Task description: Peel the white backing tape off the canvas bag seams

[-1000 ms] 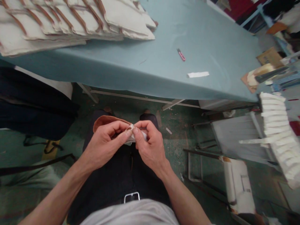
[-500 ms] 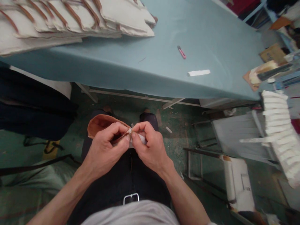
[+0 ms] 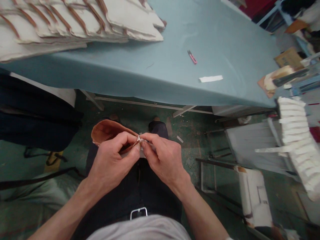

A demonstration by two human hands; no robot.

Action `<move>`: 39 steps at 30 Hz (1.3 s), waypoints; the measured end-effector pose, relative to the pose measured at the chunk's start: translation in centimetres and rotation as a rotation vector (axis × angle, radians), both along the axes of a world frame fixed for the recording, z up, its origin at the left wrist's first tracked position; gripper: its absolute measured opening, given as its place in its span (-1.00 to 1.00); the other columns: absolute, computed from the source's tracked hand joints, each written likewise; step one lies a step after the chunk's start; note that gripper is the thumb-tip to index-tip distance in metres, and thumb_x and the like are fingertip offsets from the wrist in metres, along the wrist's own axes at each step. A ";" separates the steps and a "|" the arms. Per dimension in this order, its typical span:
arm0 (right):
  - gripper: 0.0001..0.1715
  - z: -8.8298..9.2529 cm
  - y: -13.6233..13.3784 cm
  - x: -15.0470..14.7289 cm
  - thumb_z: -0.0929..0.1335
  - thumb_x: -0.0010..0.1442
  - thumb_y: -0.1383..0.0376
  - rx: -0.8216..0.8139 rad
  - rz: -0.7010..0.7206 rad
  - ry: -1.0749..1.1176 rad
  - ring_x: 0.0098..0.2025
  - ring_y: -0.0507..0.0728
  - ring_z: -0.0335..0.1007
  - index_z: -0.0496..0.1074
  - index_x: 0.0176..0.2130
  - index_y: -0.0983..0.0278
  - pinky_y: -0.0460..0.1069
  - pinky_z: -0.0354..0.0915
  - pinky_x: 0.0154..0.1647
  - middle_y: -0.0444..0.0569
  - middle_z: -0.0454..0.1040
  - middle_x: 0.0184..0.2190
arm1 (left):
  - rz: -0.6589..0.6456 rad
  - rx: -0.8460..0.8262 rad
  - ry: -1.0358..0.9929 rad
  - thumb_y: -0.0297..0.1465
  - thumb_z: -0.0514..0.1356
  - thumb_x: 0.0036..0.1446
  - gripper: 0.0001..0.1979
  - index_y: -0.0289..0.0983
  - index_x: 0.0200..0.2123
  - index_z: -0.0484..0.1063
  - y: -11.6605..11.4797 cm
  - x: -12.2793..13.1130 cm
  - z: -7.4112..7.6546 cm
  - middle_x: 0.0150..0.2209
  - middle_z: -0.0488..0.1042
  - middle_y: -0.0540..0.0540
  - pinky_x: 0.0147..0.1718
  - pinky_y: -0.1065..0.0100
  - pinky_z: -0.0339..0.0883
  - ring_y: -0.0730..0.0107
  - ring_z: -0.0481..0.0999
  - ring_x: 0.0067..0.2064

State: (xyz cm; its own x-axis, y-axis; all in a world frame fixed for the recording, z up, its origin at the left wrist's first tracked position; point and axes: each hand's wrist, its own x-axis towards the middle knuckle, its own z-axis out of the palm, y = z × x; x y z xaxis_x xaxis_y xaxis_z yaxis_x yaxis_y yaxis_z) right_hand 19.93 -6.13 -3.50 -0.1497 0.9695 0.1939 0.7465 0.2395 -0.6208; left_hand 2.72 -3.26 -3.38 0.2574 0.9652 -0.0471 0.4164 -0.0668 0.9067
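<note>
Both hands meet in front of my lap over a brown leather-like piece (image 3: 103,129) with a curved, open end pointing left. My left hand (image 3: 117,153) pinches its narrow edge between thumb and index finger. Right beside it, my right hand (image 3: 161,155) is closed, thumb against index finger, on a small whitish strip (image 3: 139,139) at that same edge. The fingers hide most of the pinched part. Below the hands a bit of pale material shows.
A table with a blue cover (image 3: 175,80) stands ahead. On it lie stacked cream pieces with brown edging (image 3: 132,20), pink thread snips (image 3: 192,57) and a white strip (image 3: 211,78). To the right are a metal frame (image 3: 215,161) and a rack of white strips (image 3: 292,123).
My right hand has turned slightly, its knuckles shifting right, while its fingertips stay at the pinched edge. The left hand keeps its hold. The view has moved a little.
</note>
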 end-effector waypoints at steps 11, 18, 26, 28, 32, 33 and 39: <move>-0.76 0.0 0.4 -0.3 0.32 0.37 0.33 0.032 -0.032 0.102 -0.31 0.12 0.45 0.51 -0.34 0.20 0.03 0.33 -0.18 -0.07 0.58 -0.41 | -0.040 0.036 0.044 -0.35 0.19 0.20 -0.85 -0.22 -0.40 0.51 -0.2 -0.3 -0.3 -0.48 0.54 0.04 -0.42 0.39 0.28 0.42 0.46 -0.47; -0.80 -0.7 0.5 -0.6 0.41 0.26 0.19 -0.393 -0.068 0.663 -0.44 0.01 0.35 0.42 -0.36 0.22 -0.09 0.29 -0.40 -0.19 0.46 -0.48 | -0.043 -0.074 -0.095 -0.35 0.18 0.10 -0.84 -0.22 -0.51 0.40 -0.3 -0.2 0.1 -0.54 0.38 0.07 -0.51 0.43 0.21 0.45 0.35 -0.51; -0.36 -1.6 0.0 -0.9 0.54 0.07 -0.21 -0.885 -0.004 1.172 -0.59 -0.07 -0.01 0.31 -0.38 0.20 -0.14 0.01 -0.60 -0.29 0.21 -0.57 | -0.101 -0.271 -0.305 -0.34 0.23 0.04 -0.82 -0.21 -0.56 0.34 -0.1 -0.6 0.3 -0.57 0.32 0.08 -0.56 0.44 0.11 0.49 0.23 -0.53; -0.36 -1.6 -0.1 -1.0 0.56 0.05 -0.20 -0.921 -0.004 1.210 -0.59 -0.06 0.00 0.32 -0.37 0.21 -0.13 0.00 -0.60 -0.29 0.22 -0.56 | -0.119 -0.324 -0.358 -0.33 0.26 0.05 -0.79 -0.22 -0.56 0.34 -0.1 -0.8 0.3 -0.55 0.34 0.06 -0.56 0.44 0.13 0.48 0.25 -0.52; -0.42 -1.1 0.0 -1.0 0.60 0.06 -0.09 -0.866 0.011 1.159 -0.56 -0.07 0.03 0.33 -0.37 0.22 -0.14 0.03 -0.57 -0.27 0.28 -0.53 | -0.120 -0.366 -0.428 -0.34 0.29 0.03 -0.79 -0.23 -0.56 0.35 -0.1 -0.8 0.3 -0.53 0.37 0.04 -0.54 0.45 0.16 0.48 0.27 -0.51; -0.43 -1.0 0.1 -1.0 0.60 0.07 -0.08 -0.830 0.011 1.139 -0.56 -0.07 0.03 0.32 -0.38 0.22 -0.14 0.04 -0.56 -0.27 0.28 -0.52 | -0.112 -0.367 -0.433 -0.35 0.29 0.02 -0.79 -0.23 -0.56 0.35 -0.1 -0.8 0.3 -0.53 0.37 0.04 -0.54 0.45 0.16 0.48 0.28 -0.51; -0.55 -2.0 -0.3 -0.5 0.56 0.19 0.05 -0.573 0.054 1.006 -0.49 -0.04 0.09 0.34 -0.37 0.23 -0.12 0.09 -0.47 -0.26 0.25 -0.50 | -0.125 -0.352 -0.435 -0.38 0.27 0.06 -0.84 -0.25 -0.52 0.39 -0.2 -0.5 0.3 -0.53 0.37 0.08 -0.56 0.49 0.16 0.52 0.27 -0.52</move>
State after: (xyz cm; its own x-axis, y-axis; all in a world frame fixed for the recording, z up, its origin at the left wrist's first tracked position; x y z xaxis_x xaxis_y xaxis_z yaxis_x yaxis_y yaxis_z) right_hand 19.42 -6.39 -5.46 -0.2210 0.9510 -0.2164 -0.1490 -0.2522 -0.9561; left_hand 2.18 -3.42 -3.09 0.4362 0.8715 -0.2240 0.0084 0.2450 0.9695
